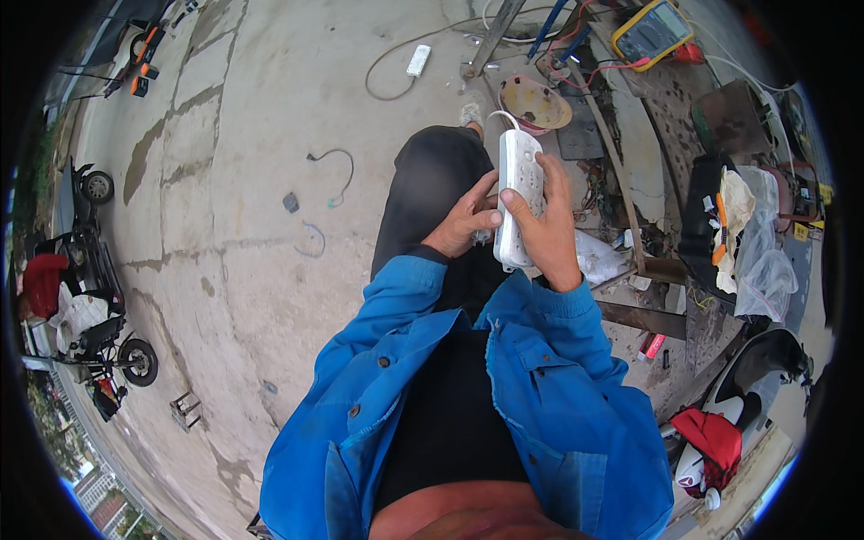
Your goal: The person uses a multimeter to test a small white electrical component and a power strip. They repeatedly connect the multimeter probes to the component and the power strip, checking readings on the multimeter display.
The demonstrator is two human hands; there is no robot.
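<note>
A long white power strip (pixel 521 166) is held up before my body, over my right side, with its socket face turned up. Its white cord leaves from the far end. My right hand (pixel 552 220) is wrapped around its right side, with the thumb lying across the face. At its left edge is my left hand (pixel 463 219), thumb and index finger against the side; the other fingers are partly hidden. A yellow hard hat (pixel 535 103) lies upturned just beyond the strip.
A yellow multimeter (pixel 652 34) with red leads rests on the bench at far right. A black case (pixel 705 220) and clear plastic bags (pixel 765 261) are on the right. On the concrete lie another white strip (pixel 418 60) and short wires (pixel 335 180). Motorcycles (pixel 90 297) stand left.
</note>
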